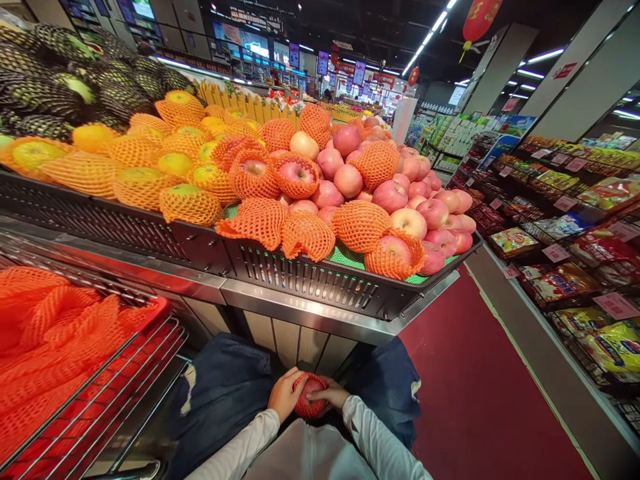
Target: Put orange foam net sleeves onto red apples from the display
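Note:
Low in front of my body, between my knees, I hold a red apple [311, 395] partly wrapped in an orange foam net. My left hand [287, 396] curls round its left side, and my right hand [332, 393] grips the right side with the thumb lying across the fruit. The fingers underneath are hidden. Above my hands, a black display crate [300, 280] carries many apples [347, 180], some bare and some in orange foam nets [363, 225].
At left, a wire shopping cart [165, 333] is heaped with orange foam nets [55, 360]. Netted yellow-orange citrus fruit [140, 187] and pineapples [50, 87] lie on the stand's left. A steel edge [310, 310] runs along its front. Packaged snack shelves [575, 267] stand across the red floor [475, 373].

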`<action>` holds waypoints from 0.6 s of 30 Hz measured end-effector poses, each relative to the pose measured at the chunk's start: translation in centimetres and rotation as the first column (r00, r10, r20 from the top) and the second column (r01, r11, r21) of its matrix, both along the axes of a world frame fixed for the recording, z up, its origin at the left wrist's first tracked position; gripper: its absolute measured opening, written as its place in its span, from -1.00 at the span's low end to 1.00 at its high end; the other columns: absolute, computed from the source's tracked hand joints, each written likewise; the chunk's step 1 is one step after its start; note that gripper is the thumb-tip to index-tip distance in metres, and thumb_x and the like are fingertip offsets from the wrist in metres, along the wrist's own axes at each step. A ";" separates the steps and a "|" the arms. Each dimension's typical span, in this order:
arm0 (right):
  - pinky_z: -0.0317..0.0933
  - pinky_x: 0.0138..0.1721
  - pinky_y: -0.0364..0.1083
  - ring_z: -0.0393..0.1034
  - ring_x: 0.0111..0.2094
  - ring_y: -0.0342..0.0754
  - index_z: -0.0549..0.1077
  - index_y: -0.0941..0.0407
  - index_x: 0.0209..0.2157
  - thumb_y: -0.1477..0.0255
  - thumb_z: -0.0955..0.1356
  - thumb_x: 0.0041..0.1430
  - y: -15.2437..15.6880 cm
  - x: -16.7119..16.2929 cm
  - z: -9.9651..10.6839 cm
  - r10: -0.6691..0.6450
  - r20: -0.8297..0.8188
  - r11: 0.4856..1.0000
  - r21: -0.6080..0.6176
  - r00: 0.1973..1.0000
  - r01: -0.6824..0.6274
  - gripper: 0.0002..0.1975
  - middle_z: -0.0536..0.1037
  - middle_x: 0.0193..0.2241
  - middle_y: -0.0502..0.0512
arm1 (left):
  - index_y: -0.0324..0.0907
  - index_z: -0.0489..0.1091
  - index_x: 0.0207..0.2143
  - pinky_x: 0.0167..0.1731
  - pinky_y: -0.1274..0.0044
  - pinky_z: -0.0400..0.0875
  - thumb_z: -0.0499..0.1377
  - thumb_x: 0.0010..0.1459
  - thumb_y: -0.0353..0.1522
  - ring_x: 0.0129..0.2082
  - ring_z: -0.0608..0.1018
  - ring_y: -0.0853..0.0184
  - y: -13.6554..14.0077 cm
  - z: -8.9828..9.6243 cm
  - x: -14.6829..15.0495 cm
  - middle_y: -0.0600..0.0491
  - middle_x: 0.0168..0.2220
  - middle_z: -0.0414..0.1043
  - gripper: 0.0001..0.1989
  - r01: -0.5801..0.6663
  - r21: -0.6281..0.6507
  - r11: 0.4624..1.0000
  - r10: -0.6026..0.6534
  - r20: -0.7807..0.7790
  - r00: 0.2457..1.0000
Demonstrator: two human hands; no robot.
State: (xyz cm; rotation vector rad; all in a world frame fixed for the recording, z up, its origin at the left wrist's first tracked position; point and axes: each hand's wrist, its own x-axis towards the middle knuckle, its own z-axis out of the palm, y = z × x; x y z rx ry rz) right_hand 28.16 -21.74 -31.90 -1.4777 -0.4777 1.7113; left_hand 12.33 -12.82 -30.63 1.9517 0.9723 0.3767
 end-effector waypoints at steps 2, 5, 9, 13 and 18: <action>0.38 -0.48 -0.08 0.51 -0.28 0.05 0.56 0.09 -0.15 0.19 0.62 -0.47 -0.1 0.0 0.4 -0.009 0.002 1.000 0.000 1.000 0.009 -0.29 0.60 -0.21 0.13 | -0.13 0.56 -0.27 -0.17 0.42 0.45 -0.08 0.29 -0.14 -0.25 0.59 0.18 -0.2 0.0 -0.1 -0.07 -0.30 0.50 -0.54 0.026 0.047 0.999 -0.025 -0.012 1.000; 0.38 -0.44 -0.06 0.51 -0.26 0.07 0.56 0.09 -0.18 0.20 0.61 -0.45 -0.3 -0.1 0.9 -0.020 -0.002 1.000 0.010 1.000 0.020 -0.34 0.60 -0.25 0.12 | -0.11 0.53 -0.15 -0.13 0.47 0.45 -0.11 0.31 -0.17 -0.19 0.60 0.21 -0.6 -0.2 -0.4 -0.07 -0.20 0.51 -0.56 0.077 0.080 0.994 -0.077 -0.012 0.997; 0.38 -0.39 -0.03 0.50 -0.33 0.03 0.57 0.12 -0.22 0.16 0.62 -0.46 -0.5 -0.3 0.9 -0.054 0.024 0.998 0.028 0.998 0.053 -0.34 0.58 -0.33 0.10 | -0.10 0.51 -0.07 -0.12 0.49 0.45 -0.11 0.31 -0.21 -0.14 0.61 0.22 -0.9 -0.4 -0.9 -0.06 -0.11 0.53 -0.58 0.124 0.104 0.987 -0.126 0.011 0.992; 0.41 -0.33 0.06 0.48 -0.37 0.03 0.56 0.15 -0.26 0.10 0.63 -0.53 -0.3 -0.8 0.3 -0.132 0.094 0.989 0.079 0.987 0.125 -0.29 0.55 -0.37 0.10 | -0.07 0.50 -0.06 -0.11 0.47 0.45 -0.09 0.30 -0.22 -0.13 0.61 0.20 -0.9 0.2 -0.9 -0.04 -0.08 0.54 -0.60 0.137 0.099 0.986 -0.137 -0.013 0.991; 0.37 0.01 0.11 0.50 -0.16 0.14 0.58 0.14 -0.26 -0.02 0.60 -0.45 0.2 -0.6 -0.7 -0.260 0.180 0.952 0.212 0.949 0.221 -0.29 0.60 -0.29 0.13 | -0.13 0.37 0.01 0.07 0.39 0.39 -0.01 0.26 -0.15 0.05 0.53 0.16 -0.7 1.0 0.0 -0.12 0.05 0.45 -0.61 0.026 0.004 1.000 -0.026 0.055 0.998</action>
